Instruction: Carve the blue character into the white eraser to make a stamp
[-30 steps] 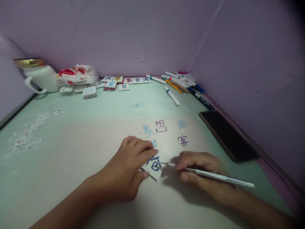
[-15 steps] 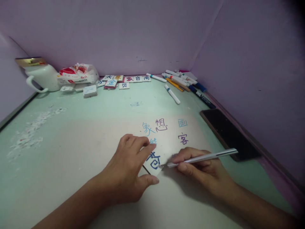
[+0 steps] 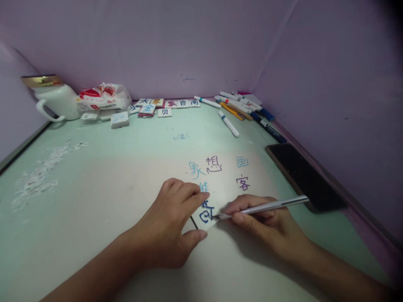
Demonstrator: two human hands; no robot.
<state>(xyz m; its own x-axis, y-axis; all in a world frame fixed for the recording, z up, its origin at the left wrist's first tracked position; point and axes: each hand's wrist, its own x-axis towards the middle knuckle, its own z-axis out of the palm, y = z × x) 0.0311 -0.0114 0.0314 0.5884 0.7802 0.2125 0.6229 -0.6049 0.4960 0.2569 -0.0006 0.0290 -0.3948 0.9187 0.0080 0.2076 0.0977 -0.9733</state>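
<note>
We see the left hand (image 3: 171, 226) pressing its fingers flat on a small white tile (image 3: 206, 212) near the front edge of the green table (image 3: 94, 167). The right hand (image 3: 264, 220) pinches a thin silver tool (image 3: 261, 206), its tip touching the tile, maybe on the blue mark. A dark phone (image 3: 304, 176) lies by the right edge
</note>
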